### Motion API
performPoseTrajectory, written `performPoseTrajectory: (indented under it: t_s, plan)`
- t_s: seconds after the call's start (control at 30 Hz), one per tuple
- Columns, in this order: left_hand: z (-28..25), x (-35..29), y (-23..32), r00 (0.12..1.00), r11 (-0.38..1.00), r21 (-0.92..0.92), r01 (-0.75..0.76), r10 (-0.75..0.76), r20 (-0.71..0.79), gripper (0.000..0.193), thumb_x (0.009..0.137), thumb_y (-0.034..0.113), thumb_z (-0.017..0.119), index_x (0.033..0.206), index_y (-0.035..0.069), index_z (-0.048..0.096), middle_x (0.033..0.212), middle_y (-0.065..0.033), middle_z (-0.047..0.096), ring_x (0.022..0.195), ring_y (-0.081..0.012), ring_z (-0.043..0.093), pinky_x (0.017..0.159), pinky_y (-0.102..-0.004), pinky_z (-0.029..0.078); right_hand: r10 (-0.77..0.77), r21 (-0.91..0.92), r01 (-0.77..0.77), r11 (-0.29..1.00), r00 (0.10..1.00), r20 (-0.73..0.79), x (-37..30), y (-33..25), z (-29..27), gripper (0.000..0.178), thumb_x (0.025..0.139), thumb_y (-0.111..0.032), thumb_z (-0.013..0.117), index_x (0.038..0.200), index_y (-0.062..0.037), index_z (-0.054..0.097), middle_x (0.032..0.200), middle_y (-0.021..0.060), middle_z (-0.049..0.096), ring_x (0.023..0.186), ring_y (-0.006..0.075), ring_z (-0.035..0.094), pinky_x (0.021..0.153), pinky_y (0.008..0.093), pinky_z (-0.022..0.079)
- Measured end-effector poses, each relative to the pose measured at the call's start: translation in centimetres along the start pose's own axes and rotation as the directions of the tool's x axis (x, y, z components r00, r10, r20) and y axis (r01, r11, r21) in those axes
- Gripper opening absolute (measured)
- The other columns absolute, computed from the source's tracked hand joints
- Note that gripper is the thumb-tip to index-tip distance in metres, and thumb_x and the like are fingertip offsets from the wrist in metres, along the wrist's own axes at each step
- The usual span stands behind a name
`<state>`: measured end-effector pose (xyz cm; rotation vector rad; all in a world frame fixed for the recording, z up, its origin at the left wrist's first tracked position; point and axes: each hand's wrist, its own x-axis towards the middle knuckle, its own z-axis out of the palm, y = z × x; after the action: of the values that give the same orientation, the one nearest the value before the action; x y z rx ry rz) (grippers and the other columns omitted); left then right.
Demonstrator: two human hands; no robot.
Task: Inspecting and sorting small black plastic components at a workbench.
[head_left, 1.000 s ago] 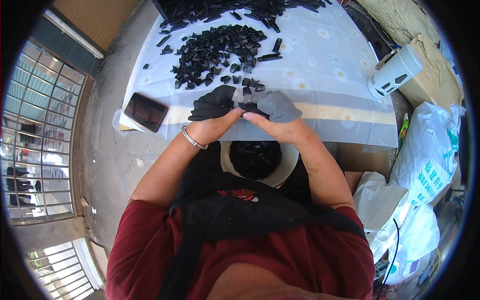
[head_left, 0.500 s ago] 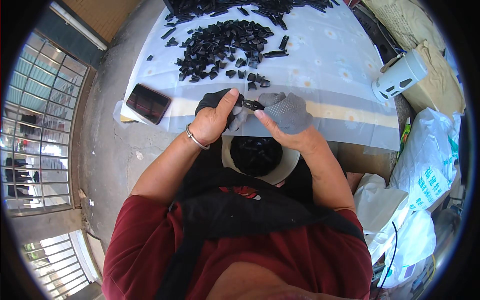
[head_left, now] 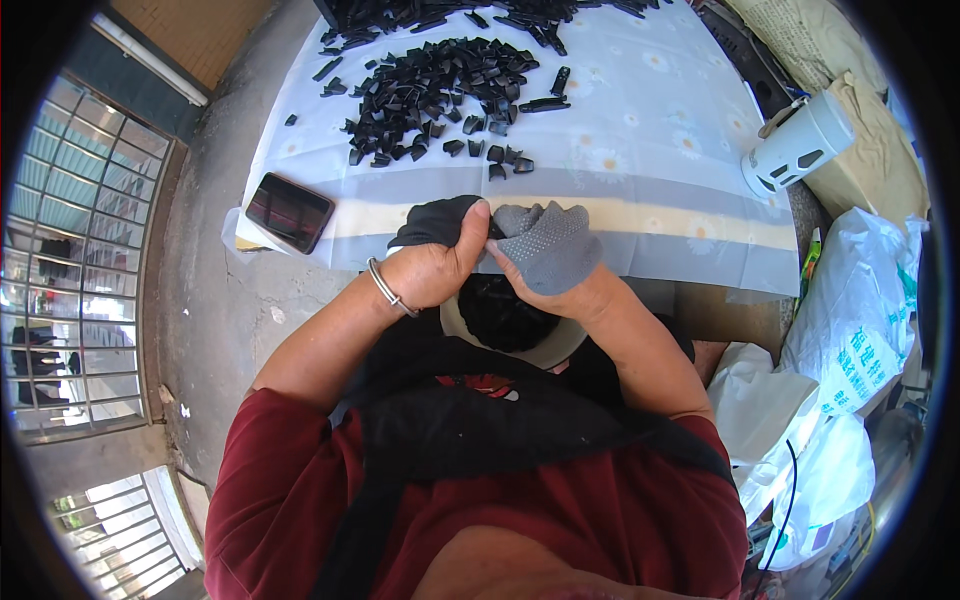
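Note:
My left hand (head_left: 440, 255), in a black glove that leaves the thumb bare, is closed at the table's near edge. Against it presses my right hand (head_left: 548, 252), closed too, its fingers in a grey dotted glove. Between them they grip a small black plastic part (head_left: 494, 232), mostly hidden by fingers and thumbs. Below the hands, a pale round tub (head_left: 550, 352) between my legs holds a dark heap of black pieces (head_left: 505, 312). Beyond the hands lies a pile of short curved black plastic pieces (head_left: 440, 90), several of them loose at its near side.
The table (head_left: 640, 150) has a flowered cover under clear plastic. Long black parts (head_left: 545, 35) lie at its far side. A phone (head_left: 290, 212) rests at the left corner, a white cylinder with cut-outs (head_left: 800, 145) at the right. White plastic bags (head_left: 850, 310) crowd the right side.
Both hands have come closer together and slightly toward me. The black part, plainly visible between them before, is now mostly covered. My right hand has shifted left and turned.

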<state>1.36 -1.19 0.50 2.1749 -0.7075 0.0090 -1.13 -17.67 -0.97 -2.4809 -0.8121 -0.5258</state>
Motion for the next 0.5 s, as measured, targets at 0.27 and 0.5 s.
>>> performPoseTrajectory:
  t_s: [0.27,0.5]
  plan:
    - [-1.6,0.7,-1.1,0.903,0.926,0.372,-0.067,-0.102,0.417,0.039,0.086,0.038,0.044,0.083,0.003,0.059,0.078,-0.0188,0.059,0.073,-0.0353,0.057,0.065,-0.0400,0.045,0.200,-0.002,-0.202,0.979,0.968,0.153,0.9,4.3,-2.3,0.025,0.083,-0.028,0.052,0.095,-0.0076,0.060,0.089,0.0135,0.060,0.080,0.0317,0.056,0.071,0.0396,0.044]
    - [1.3,4.7,-3.6,0.999,0.849,0.528,-0.016,0.038,-0.030,0.026,0.079,0.022,0.054,0.101,0.009,0.058,0.094,-0.0124,0.059,0.085,-0.0279,0.057,0.073,-0.0356,0.046,0.242,-0.464,-0.261,0.847,0.965,-0.102,6.0,9.7,-0.2,0.024,0.076,-0.016,0.053,0.099,-0.0093,0.059,0.099,0.0144,0.058,0.085,0.0310,0.057,0.073,0.0411,0.046]
